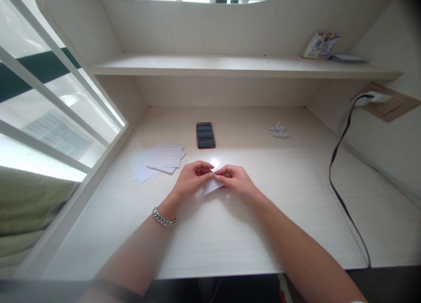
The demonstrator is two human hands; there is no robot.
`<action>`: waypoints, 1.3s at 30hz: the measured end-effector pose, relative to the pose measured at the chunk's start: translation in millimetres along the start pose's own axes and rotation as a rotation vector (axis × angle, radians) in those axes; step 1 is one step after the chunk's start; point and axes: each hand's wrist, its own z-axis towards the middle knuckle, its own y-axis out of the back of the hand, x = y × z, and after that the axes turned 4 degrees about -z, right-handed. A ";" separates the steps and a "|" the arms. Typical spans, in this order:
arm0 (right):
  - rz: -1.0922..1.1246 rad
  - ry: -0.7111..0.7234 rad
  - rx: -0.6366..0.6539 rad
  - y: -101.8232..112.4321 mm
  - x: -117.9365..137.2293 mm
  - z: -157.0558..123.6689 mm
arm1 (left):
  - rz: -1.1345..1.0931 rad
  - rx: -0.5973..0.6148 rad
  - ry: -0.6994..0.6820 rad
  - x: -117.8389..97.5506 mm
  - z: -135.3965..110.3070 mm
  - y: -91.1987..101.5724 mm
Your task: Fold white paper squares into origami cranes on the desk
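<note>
Currently, white sheets [166,156] are lying left of the dark slab [205,135] | your left hand [194,179] is pinching a small paper [211,188], fingertips closed on it | that paper is sitting nearer you than the slab | your right hand [237,181] is pinching it likewise | folded paper shapes [280,135] are resting right of the slab
</note>
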 end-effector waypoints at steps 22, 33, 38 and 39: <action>-0.077 0.124 -0.062 0.5 -1.9 -0.3 | -0.056 -0.011 -0.042 -0.5 -0.3 2.2; -0.201 0.264 -0.178 -1.8 -2.9 -2.0 | -0.150 -0.032 -0.056 -2.9 -2.3 -0.9; -0.208 0.285 -0.193 -2.7 -3.6 -1.6 | -0.146 -0.037 -0.068 -1.8 -1.7 -0.9; -0.201 0.279 -0.190 -3.0 -3.7 -1.3 | -0.146 -0.041 -0.071 -1.5 -1.5 -1.0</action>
